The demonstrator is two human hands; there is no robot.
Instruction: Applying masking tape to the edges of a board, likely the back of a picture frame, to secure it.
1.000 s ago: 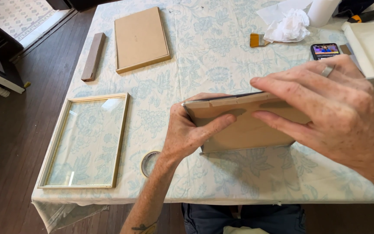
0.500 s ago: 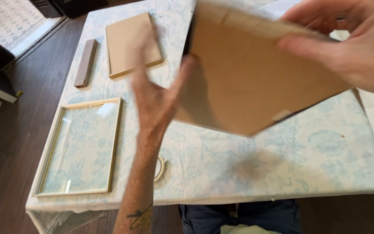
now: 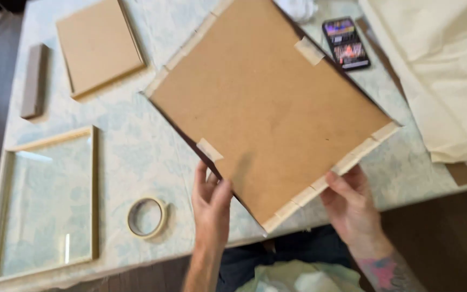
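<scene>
At the far left a dark wooden block lies on the pale blue floral tablecloth, with an empty light-wood picture frame with glass below it and a small brown hardboard panel beside it. A roll of beige masking tape sits near my left hand. That hand grips the lower left edge of a large brown hardboard frame back, taped along its edges, which I hold tilted above the table's middle. My right hand clasps its lower right edge. Further right lie a dark smartphone and a folded cream cloth.
</scene>
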